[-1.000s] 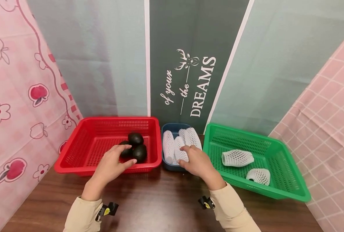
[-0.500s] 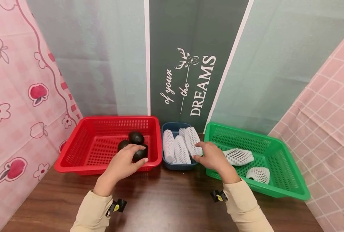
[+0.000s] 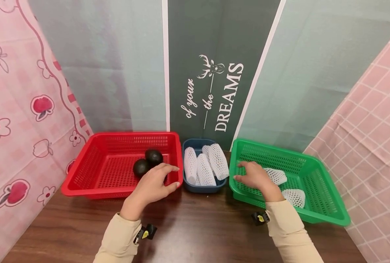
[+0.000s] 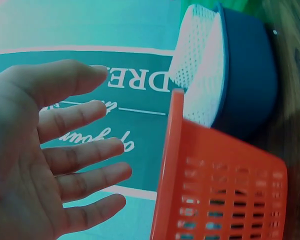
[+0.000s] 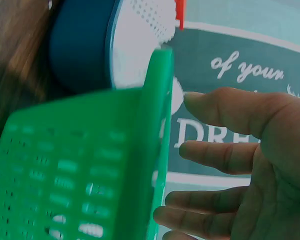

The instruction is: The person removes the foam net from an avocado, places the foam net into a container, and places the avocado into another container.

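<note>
My left hand [image 3: 153, 185] hovers over the front right part of the red basket [image 3: 99, 190], fingers spread and holding nothing. Two dark avocados [image 3: 141, 167] show just beyond it; the hand covers the spot where a third was seen. Over the left end of the green basket [image 3: 341, 215] is my right hand [image 3: 256, 178], also holding nothing, its fingers loosely extended in the right wrist view. Inside that basket lie two pieces in white foam net, one partly behind the hand [image 3: 275, 176] and one in front [image 3: 294, 197].
Between the two baskets stands a blue bin [image 3: 201, 189] with several white foam net sleeves [image 3: 205, 171]. All three containers sit on a dark wooden table [image 3: 195, 226]. A printed curtain [image 3: 208, 36] hangs behind, with pink cloths at both sides.
Both hands have moved right. The left slid across the red basket, uncovering one avocado and covering another. The right went from above the blue bin to above the green basket.
</note>
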A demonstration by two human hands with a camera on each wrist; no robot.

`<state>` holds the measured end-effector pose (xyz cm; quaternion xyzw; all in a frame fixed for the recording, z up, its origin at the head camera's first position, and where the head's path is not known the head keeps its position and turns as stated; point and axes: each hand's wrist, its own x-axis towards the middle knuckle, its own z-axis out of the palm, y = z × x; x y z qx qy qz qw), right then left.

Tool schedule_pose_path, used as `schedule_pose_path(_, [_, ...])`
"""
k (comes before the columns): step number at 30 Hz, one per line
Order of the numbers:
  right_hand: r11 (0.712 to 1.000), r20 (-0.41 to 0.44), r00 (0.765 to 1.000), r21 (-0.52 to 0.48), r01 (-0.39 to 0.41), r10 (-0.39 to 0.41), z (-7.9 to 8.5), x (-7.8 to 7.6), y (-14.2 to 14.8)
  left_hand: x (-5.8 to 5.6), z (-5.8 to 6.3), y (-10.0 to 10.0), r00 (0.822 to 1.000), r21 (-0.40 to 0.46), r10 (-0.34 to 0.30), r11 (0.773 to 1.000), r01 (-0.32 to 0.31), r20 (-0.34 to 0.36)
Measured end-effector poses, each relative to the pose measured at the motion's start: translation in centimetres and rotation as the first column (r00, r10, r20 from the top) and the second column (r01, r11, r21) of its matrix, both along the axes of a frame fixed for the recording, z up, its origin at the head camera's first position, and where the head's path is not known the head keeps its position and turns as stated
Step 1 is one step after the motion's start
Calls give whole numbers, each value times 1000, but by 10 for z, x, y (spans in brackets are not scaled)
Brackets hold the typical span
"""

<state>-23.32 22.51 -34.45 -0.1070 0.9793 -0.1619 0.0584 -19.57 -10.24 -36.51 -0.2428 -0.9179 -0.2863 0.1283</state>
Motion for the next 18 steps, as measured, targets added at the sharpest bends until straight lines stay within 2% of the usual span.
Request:
schedule_pose_path(7, [1000,42,999,2,29,-29,-5,-7,22,-2,0,16,999,38,-25,999,25,20])
schedule_pose_path(18, [997,86,993,0,83,-83,-13,-11,47,-1,-4,33,998,-41,-66,997,65,-16])
